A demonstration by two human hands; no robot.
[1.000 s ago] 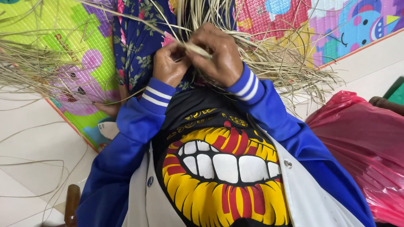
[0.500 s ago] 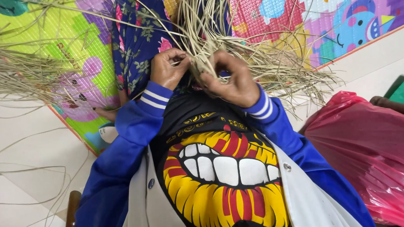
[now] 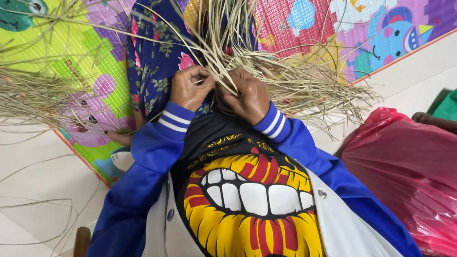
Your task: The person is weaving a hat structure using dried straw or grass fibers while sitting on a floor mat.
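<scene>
Left hand [image 3: 190, 87] curled tight, fingers folded over thin pale dry straw-like strands [image 3: 226, 52], knuckles up, just above the blue sleeve cuff with white stripes [image 3: 173, 120]. Right hand [image 3: 247, 96] touching it side by side, fingers bent down and pinched on the same bundle of strands, thumb hidden under the fibres. Both hands closed, no gap between fingers and material. Strands fanning upward and outward from the grip, crossing over a dark blue floral fabric [image 3: 150, 60] spread beyond the hands and over a colourful foam play mat with cartoon animals [image 3: 387, 31]. Further loose strands in a thick pale sheaf [image 3: 30, 95] along the left edge of the mat, spilling past the mat's near edge onto the pale tiled floor [image 3: 32, 171]; a few single thin strands curling on the floor near the lower left corner. Another scattered tuft lying at the mat's near right edge, just beside the right forearm. Close to the camera, a black shirt with a printed yellow and red mouth showing white teeth [image 3: 251, 203], framed by an open blue and white jacket. Crumpled red plastic bag [image 3: 417, 172] on the floor at the right, just beside the right sleeve, with a green plastic bag [image 3: 455, 105] behind it at the right edge.
</scene>
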